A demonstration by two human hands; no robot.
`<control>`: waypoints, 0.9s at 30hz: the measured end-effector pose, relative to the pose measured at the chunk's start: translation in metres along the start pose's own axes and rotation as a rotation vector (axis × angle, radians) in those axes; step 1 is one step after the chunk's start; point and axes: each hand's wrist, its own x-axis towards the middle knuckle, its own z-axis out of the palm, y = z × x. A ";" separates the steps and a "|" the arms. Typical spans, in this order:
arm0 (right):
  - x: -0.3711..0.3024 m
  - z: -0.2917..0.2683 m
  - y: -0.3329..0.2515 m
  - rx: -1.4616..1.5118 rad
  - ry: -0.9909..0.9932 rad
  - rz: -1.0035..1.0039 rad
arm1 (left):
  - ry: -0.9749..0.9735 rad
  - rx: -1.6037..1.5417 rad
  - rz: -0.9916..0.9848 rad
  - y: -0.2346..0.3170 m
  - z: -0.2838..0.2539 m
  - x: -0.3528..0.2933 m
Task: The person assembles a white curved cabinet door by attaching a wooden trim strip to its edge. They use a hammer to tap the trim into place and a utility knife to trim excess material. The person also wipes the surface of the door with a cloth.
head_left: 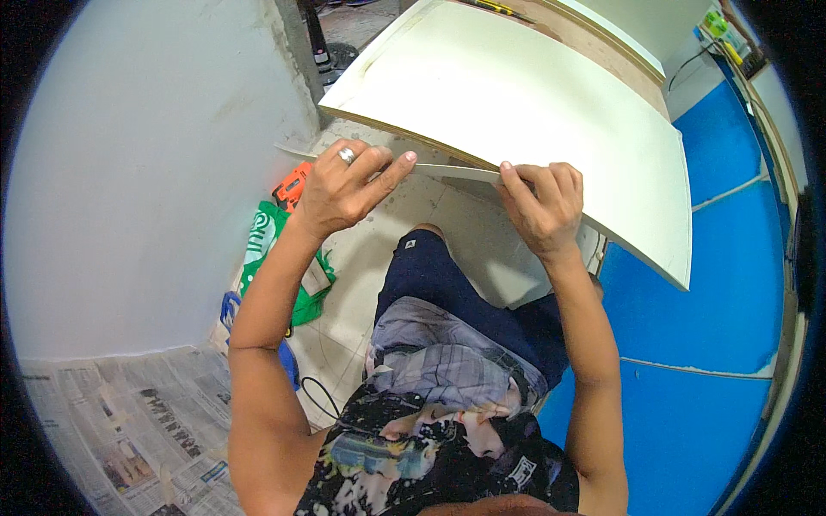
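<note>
A thin, pale strip (456, 173), like edge banding, runs along the near edge of a large white board (516, 95). My left hand (348, 189), with a ring on one finger, pinches the strip, whose loose end sticks out to the left beyond it. My right hand (544, 202) is closed at the board's edge, thumb and fingers on the strip's other end. Between the two hands the strip shows a slight bow, just off the board's brown raw edge (404, 133). Where it passes under my right fingers is hidden.
At left, a green bag (305, 301) and an orange object (291, 187) lie on the tiled floor by the wall (163, 172). Newspaper (138, 430) covers the lower left. Blue panels (688, 344) fill the right. A yellow-and-black tool (499, 9) lies beyond the board.
</note>
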 end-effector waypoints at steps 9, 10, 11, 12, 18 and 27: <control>0.001 0.007 0.001 -0.045 0.013 0.000 | 0.135 0.108 0.005 -0.042 0.019 -0.002; 0.001 0.008 0.001 -0.042 0.008 -0.002 | 0.138 0.121 0.003 -0.043 0.021 -0.003; 0.002 0.007 0.001 -0.041 0.002 -0.003 | 0.141 0.131 0.002 -0.044 0.025 -0.004; 0.002 0.007 0.000 -0.040 -0.003 -0.004 | 0.144 0.142 0.001 -0.046 0.027 -0.004; 0.001 0.007 0.001 -0.064 -0.023 -0.005 | 0.147 0.128 0.011 -0.047 0.031 -0.002; 0.012 0.007 -0.010 -0.060 -0.067 0.092 | 0.139 0.172 0.028 -0.050 0.036 -0.008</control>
